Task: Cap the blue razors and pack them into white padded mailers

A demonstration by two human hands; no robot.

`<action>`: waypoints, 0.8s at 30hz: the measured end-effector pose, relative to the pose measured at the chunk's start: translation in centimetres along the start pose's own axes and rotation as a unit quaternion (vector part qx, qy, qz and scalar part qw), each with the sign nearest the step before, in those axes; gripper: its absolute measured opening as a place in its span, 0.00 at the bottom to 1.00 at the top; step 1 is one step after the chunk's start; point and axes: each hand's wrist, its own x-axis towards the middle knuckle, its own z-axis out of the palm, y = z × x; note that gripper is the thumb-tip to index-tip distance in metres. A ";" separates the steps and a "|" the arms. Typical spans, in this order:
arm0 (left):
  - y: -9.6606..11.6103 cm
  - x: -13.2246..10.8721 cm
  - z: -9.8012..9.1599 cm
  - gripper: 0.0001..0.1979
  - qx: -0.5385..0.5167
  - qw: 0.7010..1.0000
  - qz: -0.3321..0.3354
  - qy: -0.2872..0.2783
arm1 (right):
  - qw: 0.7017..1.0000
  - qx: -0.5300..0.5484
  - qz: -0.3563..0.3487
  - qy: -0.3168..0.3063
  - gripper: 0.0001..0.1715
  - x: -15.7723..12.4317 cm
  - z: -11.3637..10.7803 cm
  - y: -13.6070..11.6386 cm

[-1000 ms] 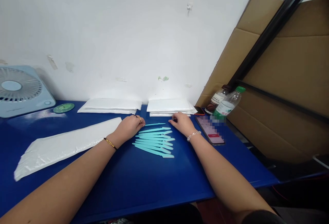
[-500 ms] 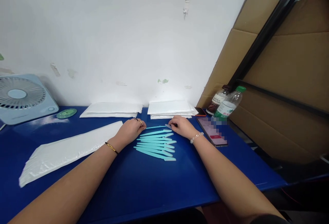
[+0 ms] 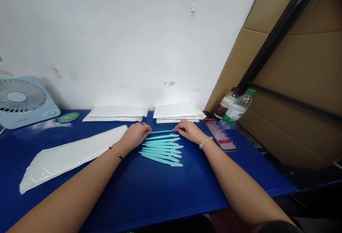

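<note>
Pinching one turquoise razor (image 3: 161, 131) — the left hand (image 3: 139, 134).

From here, the fan (image 3: 16, 97) stands leftmost on the table (image 3: 149, 193), the disc (image 3: 68, 117) just right of it; the left stack (image 3: 114, 112) and right stack (image 3: 176, 111) of envelopes lie along the wall (image 3: 120, 40); a loose envelope (image 3: 72, 158) lies nearer; razors (image 3: 160, 150) lie between and before left hand (image 3: 138, 134) and right hand (image 3: 189, 131); rightward, the phone (image 3: 217, 133), with bottles (image 3: 235, 112) behind.

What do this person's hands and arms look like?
The left hand wears a gold ring, a dark ring and a black-and-gold bracelet. The right hand has a clear beaded bracelet at its wrist, and a dark sleeve shows farther up.
</note>
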 end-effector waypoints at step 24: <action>1.9 -0.6 -0.3 0.11 0.003 0.998 0.051 -0.036 | 0.975 -0.135 0.035 -0.171 0.40 -1.8 0.2 -10.6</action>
